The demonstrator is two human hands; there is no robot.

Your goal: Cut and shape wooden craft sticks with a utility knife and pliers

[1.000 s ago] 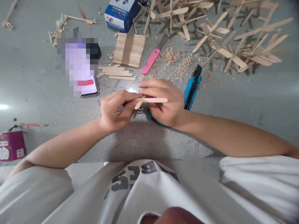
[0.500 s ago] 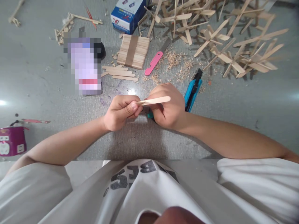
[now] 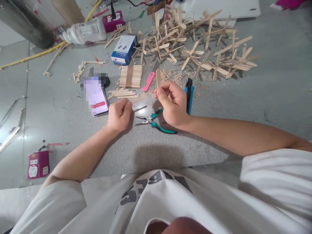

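My right hand (image 3: 174, 103) pinches a wooden craft stick (image 3: 158, 77) between thumb and fingers, its rounded end pointing up and away from me. My left hand (image 3: 120, 114) is curled closed beside the phone; what it holds, if anything, I cannot make out. A thin dark strip, perhaps a shadow, lies just right of it. Between the hands, long-nose pliers (image 3: 148, 120) with green handles rest on the table, jaws toward the left hand. Behind my right hand lies a blue utility knife (image 3: 189, 94). Farther off is a pink folding knife (image 3: 149, 81) among wood shavings (image 3: 168, 76).
A banded bundle of craft sticks (image 3: 124, 76) lies beyond several loose sticks (image 3: 124, 94). The phone (image 3: 101, 105) is at the left, a blue-white box (image 3: 124, 50) behind. Crossed-stick pieces (image 3: 192, 53) pile up at the back right. A plastic bottle (image 3: 85, 32) lies at the back left.
My hands have moved apart. The craft stick, earlier held in my left hand, is now upright in my right. The pliers show between them, and the view takes in more of the table's far side.
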